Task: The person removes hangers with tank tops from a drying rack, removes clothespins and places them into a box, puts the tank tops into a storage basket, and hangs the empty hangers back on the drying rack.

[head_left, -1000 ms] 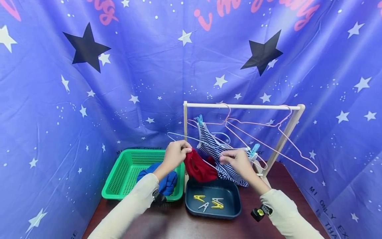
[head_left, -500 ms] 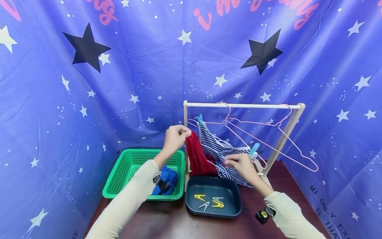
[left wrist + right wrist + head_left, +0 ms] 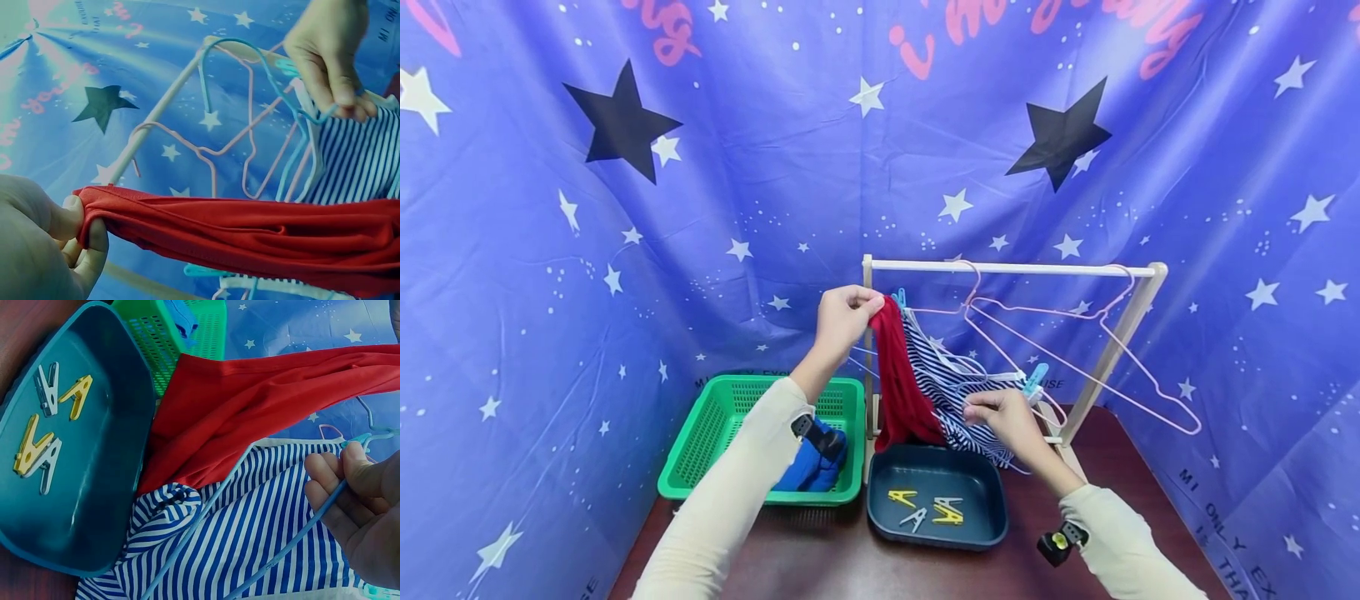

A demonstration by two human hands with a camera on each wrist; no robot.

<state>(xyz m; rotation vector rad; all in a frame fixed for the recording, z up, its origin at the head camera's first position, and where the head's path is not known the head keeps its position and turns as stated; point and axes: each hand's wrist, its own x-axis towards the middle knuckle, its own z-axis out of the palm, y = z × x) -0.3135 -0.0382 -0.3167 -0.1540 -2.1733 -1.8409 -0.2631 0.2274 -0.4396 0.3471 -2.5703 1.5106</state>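
My left hand [image 3: 842, 318] pinches a top corner of a red cloth garment [image 3: 898, 387], which hangs down in long folds. In the left wrist view the thumb and fingers grip the cloth's end [image 3: 94, 203]. A blue hanger [image 3: 300, 534] is held by my right hand [image 3: 1009, 421], its wire running between thumb and curled fingers; its hook [image 3: 250, 44] points up. Behind the red garment hangs a blue-and-white striped garment [image 3: 281, 500], fixed to a pink hanger with blue clothespins [image 3: 1036, 379]. How the red cloth meets the blue hanger is partly hidden by its folds.
A wooden rack [image 3: 1015, 268] carries pink hangers [image 3: 1097, 312]. In front sits a dark tray [image 3: 936, 537] with several yellow and grey clothespins [image 3: 947, 512]. To the left stands a green basket [image 3: 700, 425] holding blue cloth [image 3: 812, 462]. Star-printed curtains surround the table [image 3: 850, 550].
My left hand has risen, drawing the red garment up into a taller hanging strip beside the striped one. The right hand has shifted slightly right and down with the blue hanger.
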